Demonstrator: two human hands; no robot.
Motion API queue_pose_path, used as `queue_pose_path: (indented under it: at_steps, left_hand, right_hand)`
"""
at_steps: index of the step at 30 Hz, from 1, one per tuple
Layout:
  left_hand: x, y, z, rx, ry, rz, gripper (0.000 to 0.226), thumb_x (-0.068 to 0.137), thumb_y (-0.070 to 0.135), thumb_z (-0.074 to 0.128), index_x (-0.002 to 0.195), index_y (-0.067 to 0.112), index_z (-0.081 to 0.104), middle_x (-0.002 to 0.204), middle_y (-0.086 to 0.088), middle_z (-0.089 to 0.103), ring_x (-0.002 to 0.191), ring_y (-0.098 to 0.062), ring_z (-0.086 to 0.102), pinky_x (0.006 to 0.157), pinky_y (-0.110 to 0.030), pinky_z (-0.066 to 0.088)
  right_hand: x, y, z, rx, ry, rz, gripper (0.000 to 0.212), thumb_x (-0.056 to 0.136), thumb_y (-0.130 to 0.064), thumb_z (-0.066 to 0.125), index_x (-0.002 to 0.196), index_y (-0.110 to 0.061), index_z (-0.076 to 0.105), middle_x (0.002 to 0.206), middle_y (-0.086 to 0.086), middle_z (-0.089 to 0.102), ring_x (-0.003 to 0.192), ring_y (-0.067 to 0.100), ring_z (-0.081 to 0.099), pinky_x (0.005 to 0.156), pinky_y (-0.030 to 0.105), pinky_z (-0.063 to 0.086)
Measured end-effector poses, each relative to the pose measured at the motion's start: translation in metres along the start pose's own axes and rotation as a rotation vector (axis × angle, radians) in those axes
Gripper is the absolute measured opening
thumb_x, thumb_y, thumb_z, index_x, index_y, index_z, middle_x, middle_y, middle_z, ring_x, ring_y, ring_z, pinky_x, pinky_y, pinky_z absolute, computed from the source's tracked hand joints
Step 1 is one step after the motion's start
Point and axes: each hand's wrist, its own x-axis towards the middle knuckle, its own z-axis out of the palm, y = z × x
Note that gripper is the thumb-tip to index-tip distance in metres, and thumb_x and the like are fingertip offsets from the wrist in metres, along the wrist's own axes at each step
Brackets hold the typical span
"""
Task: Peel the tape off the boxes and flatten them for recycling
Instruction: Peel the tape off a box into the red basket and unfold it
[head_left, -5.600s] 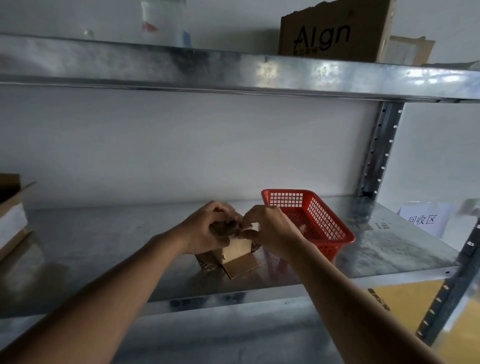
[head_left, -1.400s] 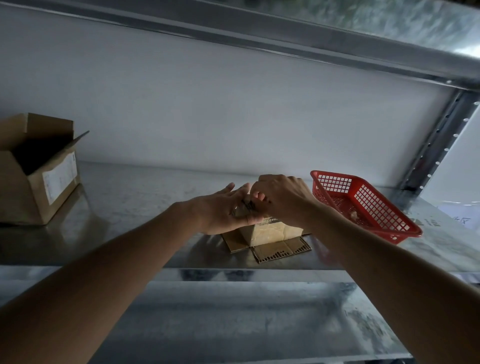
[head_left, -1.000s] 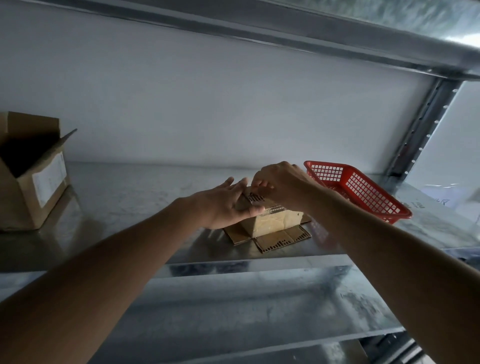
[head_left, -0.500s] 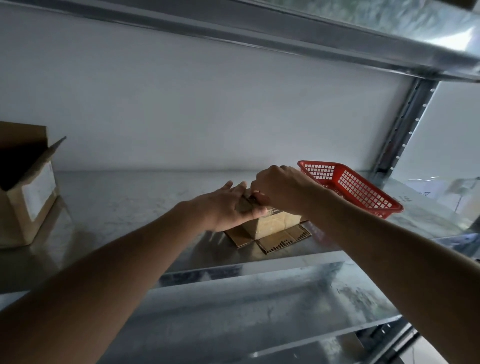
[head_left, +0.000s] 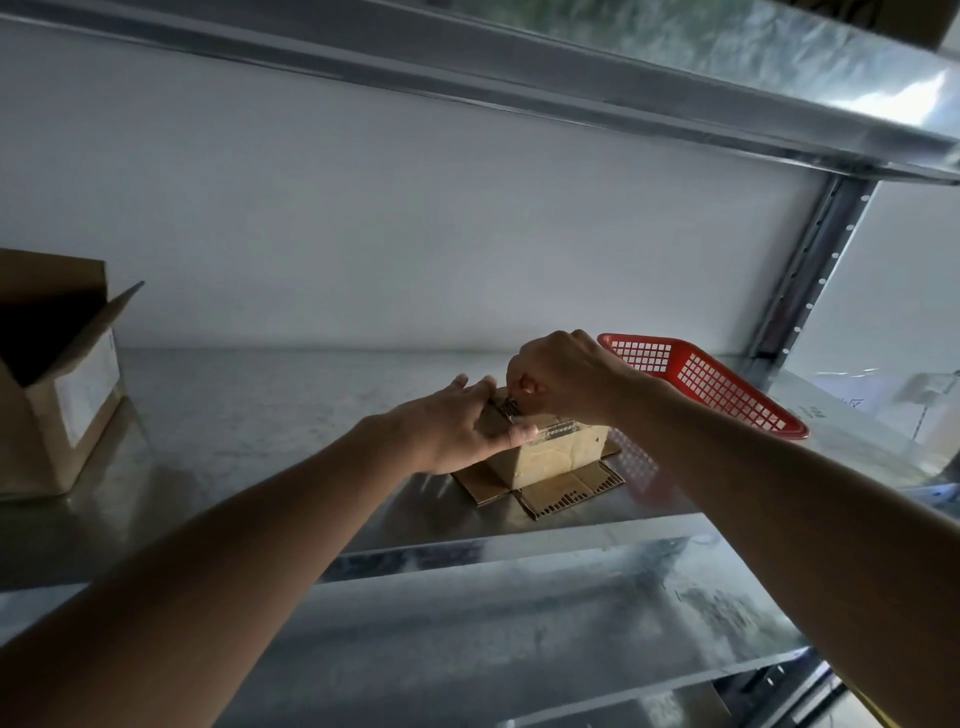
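Open box (head_left: 57, 374): seen at the far left of the shelf (head_left: 249, 415), its flaps raised and a pale label on the side turned to the camera; well apart from the hands.
Shelf: galvanised metal; everything is borne on it. A second metal shelf (head_left: 675, 67) is seen overhead, and a perforated upright (head_left: 810, 265) at the right rear.
Left hand (head_left: 452, 426): laid flat against the left side and top edge of the small box (head_left: 550, 457), fingers straight, thumb stretched along the near top corner. Nothing is gripped; the box is only pressed and steadied.
Small box: stood near the front edge of the shelf, between the hands, its bottom flaps splayed flat on the metal. Most of its top is hidden by the hands.
Tape (head_left: 558, 430): a clear strip is seen across the top edge of the near face. Its end is pinched at the top.
Right hand (head_left: 561, 374): fingers curled over the top of the small box, the tape end nipped between thumb and fingertip.
Basket (head_left: 727, 387): red plastic mesh, set just beside the small box on the right, behind the right forearm, which covers part of it.
Count: two boxes, one basket, two hands, two shelves.
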Motion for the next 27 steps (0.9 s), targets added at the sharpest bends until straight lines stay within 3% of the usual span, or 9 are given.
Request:
queue_pose_path:
  at_steps: [3, 5, 8, 13, 16, 19, 23, 27]
  left_hand:
    - [0.0, 0.0, 0.0, 0.009, 0.005, -0.016, 0.093, 0.073, 0.102, 0.029, 0.146, 0.043, 0.033, 0.142, 0.0, 0.043, 0.131, -0.028, 0.051, 0.104, -0.054, 0.048]
    - [0.0, 0.0, 0.0, 0.027, 0.005, -0.026, 0.101, 0.071, 0.103, 0.027, 0.151, 0.04, 0.027, 0.151, -0.004, 0.038, 0.135, -0.031, 0.05, 0.105, -0.052, 0.047]
    - [0.0, 0.002, 0.0, 0.045, -0.004, -0.045, 0.109, 0.068, 0.105, 0.025, 0.156, 0.039, 0.019, 0.167, -0.007, 0.023, 0.147, -0.033, 0.039, 0.11, -0.05, 0.039]
    - [0.001, -0.001, -0.002, 0.003, -0.045, -0.042, 0.115, 0.066, 0.106, 0.029, 0.16, 0.045, 0.007, 0.173, -0.004, 0.003, 0.159, -0.028, 0.009, 0.124, -0.059, 0.018]
    - [0.005, -0.004, -0.001, -0.053, -0.026, -0.026, 0.111, 0.069, 0.102, 0.038, 0.159, 0.041, 0.021, 0.169, -0.001, 0.023, 0.153, -0.03, 0.028, 0.118, -0.052, 0.031]
    - [0.005, -0.004, 0.002, -0.123, 0.009, -0.015, 0.102, 0.068, 0.1, 0.047, 0.151, 0.041, 0.037, 0.15, 0.0, 0.047, 0.13, -0.021, 0.049, 0.095, -0.037, 0.04]
    - [0.004, -0.005, 0.0, -0.133, 0.025, -0.011, 0.092, 0.067, 0.1, 0.051, 0.142, 0.047, 0.048, 0.149, 0.006, 0.051, 0.132, -0.02, 0.05, 0.094, -0.035, 0.041]
    - [0.002, -0.004, -0.001, -0.124, 0.06, -0.083, 0.117, 0.055, 0.105, 0.052, 0.151, 0.04, 0.042, 0.154, 0.004, 0.047, 0.135, -0.021, 0.048, 0.092, -0.03, 0.034]
  right_hand:
    - [0.0, 0.0, 0.002, 0.018, 0.019, 0.025, 0.017, 0.095, -0.027, 0.073, 0.109, -0.017, 0.073, 0.099, -0.001, 0.072, 0.079, 0.013, 0.063, 0.066, 0.022, 0.048]
    - [0.001, 0.001, 0.005, 0.027, 0.044, 0.045, 0.016, 0.097, -0.026, 0.07, 0.109, -0.016, 0.073, 0.099, -0.001, 0.072, 0.078, 0.012, 0.062, 0.066, 0.023, 0.048]
    - [0.0, 0.003, 0.005, 0.06, 0.052, 0.06, 0.013, 0.097, -0.027, 0.07, 0.106, -0.018, 0.073, 0.097, -0.002, 0.072, 0.076, 0.01, 0.06, 0.06, 0.02, 0.041]
    - [-0.004, 0.0, -0.004, 0.201, -0.003, 0.003, 0.018, 0.1, -0.03, 0.065, 0.116, -0.027, 0.071, 0.098, -0.009, 0.072, 0.081, 0.006, 0.069, 0.07, 0.023, 0.054]
    - [-0.007, -0.006, -0.005, 0.204, -0.02, -0.002, 0.029, 0.095, -0.038, 0.071, 0.123, -0.029, 0.071, 0.098, -0.009, 0.071, 0.081, 0.005, 0.067, 0.066, 0.018, 0.049]
    - [-0.01, -0.013, -0.004, 0.154, 0.058, 0.026, 0.024, 0.094, -0.031, 0.074, 0.115, -0.02, 0.075, 0.111, -0.002, 0.064, 0.085, 0.015, 0.066, 0.067, 0.026, 0.053]
    - [-0.007, -0.031, -0.004, -0.055, 0.016, 0.02, 0.025, 0.102, -0.03, 0.061, 0.124, -0.023, 0.069, 0.116, -0.003, 0.063, 0.094, 0.019, 0.067, 0.077, 0.034, 0.055]
    - [0.002, -0.044, -0.008, -0.168, 0.001, 0.1, 0.028, 0.099, -0.046, 0.061, 0.115, -0.025, 0.071, 0.107, -0.003, 0.069, 0.093, 0.02, 0.068, 0.071, 0.032, 0.049]
